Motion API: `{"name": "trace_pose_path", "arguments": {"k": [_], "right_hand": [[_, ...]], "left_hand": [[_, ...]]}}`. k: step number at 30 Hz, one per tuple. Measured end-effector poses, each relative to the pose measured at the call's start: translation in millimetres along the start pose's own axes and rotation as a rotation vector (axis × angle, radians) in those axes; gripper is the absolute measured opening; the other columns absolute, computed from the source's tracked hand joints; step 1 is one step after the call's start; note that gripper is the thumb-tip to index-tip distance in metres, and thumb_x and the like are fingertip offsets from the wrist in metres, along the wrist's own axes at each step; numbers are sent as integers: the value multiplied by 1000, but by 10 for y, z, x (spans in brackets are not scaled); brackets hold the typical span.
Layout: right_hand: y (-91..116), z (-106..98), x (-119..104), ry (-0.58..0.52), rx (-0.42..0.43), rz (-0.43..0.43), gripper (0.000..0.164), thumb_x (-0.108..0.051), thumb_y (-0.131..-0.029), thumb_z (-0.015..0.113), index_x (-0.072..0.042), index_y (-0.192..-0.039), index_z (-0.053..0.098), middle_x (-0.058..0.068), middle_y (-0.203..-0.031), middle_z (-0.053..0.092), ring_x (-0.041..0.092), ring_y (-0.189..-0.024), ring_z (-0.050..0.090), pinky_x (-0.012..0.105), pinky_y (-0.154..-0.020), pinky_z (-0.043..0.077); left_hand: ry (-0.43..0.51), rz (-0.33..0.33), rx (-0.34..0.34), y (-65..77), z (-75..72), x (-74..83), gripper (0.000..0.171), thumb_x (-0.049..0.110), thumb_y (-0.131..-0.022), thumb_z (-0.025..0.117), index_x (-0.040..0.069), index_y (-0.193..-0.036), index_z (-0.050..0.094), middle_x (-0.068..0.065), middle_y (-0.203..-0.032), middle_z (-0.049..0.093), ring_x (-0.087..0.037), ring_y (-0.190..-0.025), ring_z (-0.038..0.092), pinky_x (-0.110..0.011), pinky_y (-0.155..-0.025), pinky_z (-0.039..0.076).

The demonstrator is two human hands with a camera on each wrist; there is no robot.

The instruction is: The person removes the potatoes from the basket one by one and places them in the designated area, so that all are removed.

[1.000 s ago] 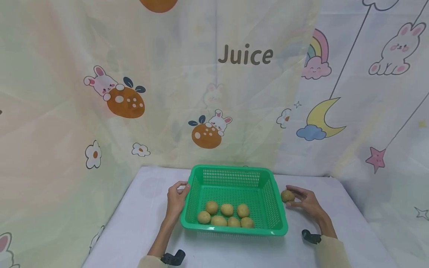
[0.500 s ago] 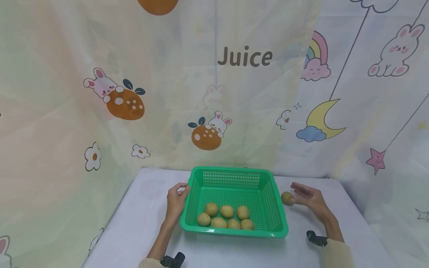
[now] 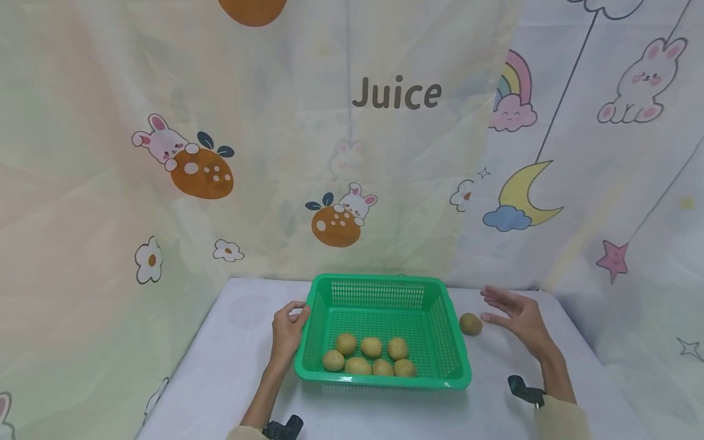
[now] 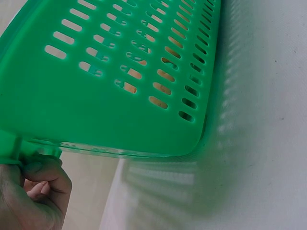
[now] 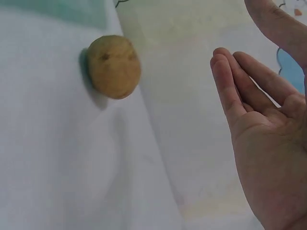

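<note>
A green plastic basket (image 3: 379, 382) stands on the white table, with several potatoes (image 3: 359, 366) lying in its near part. At the basket's left side, my left hand (image 3: 287, 330) pinches the rim; in the left wrist view its fingers (image 4: 55, 179) curl under the rim's edge. One lone potato (image 3: 470, 324) lies on the table just right of the basket, also large in the right wrist view. My right hand (image 3: 519, 318) is held to the right of that potato, apart from it, fingers extended and thumb spread, holding nothing.
The white table (image 3: 242, 330) reaches back to a printed cloth backdrop (image 3: 264, 153) with cartoon rabbits, fruit and a moon. More cloth hangs along both sides. A black wrist camera (image 3: 525, 391) is strapped on the right forearm, another (image 3: 283, 426) on the left.
My right hand has let go of the lone potato and drawn back to the right, its fingers opening. The potato stays on the table. My left hand keeps its place on the rim.
</note>
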State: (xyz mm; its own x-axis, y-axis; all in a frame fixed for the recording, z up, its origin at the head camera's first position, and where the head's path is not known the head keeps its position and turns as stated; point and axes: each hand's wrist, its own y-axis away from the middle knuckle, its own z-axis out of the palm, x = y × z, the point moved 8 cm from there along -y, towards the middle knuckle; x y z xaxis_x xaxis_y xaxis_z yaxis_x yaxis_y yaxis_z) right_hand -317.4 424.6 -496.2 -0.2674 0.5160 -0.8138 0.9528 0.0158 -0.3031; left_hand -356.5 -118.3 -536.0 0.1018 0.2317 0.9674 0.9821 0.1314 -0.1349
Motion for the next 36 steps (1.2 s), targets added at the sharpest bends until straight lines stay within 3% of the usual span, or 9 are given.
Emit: {"name": "trace_pose_path", "arguments": {"k": [10, 17, 21, 28, 30, 36], "right_hand": [[60, -6, -487, -61, 36, -131, 66, -3, -92, 86, 1, -153, 59, 10, -145, 74, -9, -122, 70, 11, -97, 56], [117, 132, -744, -110, -13, -194, 62, 7, -88, 87, 7, -145, 64, 20, -136, 76, 2, -120, 76, 16, -99, 58], [168, 216, -809, -115, -46, -192, 60, 8, -88, 86, 6, -145, 65, 24, -133, 77, 2, -118, 77, 16, -100, 58], [212, 310, -827, -89, -53, -156, 59, 1, -89, 88, 2, -144, 67, 17, -130, 80, 3, -116, 77, 15, -99, 57], [222, 339, -842, -76, -58, -153, 59, 0, -89, 89, 0, -143, 68, 22, -130, 79, 3, -115, 78, 15, -99, 57], [229, 438, -871, -47, -87, -146, 61, -6, -87, 92, -3, -144, 69, 21, -131, 79, 14, -115, 80, 19, -101, 57]], "left_hand": [[-2, 18, 7, 4, -10, 4, 28, 17, -111, 65, -7, -125, 71, -23, -82, 80, -15, -58, 73, -25, -54, 57], [1, -3, 6, 3, -10, 3, 27, 17, -110, 65, -5, -126, 72, -22, -83, 81, -18, -60, 75, -24, -54, 58], [-2, -2, 0, 6, -4, 1, 28, 17, -111, 64, -5, -127, 71, -21, -82, 81, -19, -60, 74, -25, -54, 58], [-5, -6, 0, 3, 9, -34, 29, 17, -111, 64, -5, -127, 71, -20, -81, 80, -18, -61, 74, -24, -55, 58], [-6, -7, 1, 8, 7, -34, 29, 18, -111, 64, -5, -127, 71, -21, -82, 81, -19, -61, 75, -25, -55, 58], [-11, -11, 4, -1, -1, -37, 29, 18, -111, 64, -5, -128, 71, -21, -81, 80, -19, -60, 74, -25, -54, 58]]}}
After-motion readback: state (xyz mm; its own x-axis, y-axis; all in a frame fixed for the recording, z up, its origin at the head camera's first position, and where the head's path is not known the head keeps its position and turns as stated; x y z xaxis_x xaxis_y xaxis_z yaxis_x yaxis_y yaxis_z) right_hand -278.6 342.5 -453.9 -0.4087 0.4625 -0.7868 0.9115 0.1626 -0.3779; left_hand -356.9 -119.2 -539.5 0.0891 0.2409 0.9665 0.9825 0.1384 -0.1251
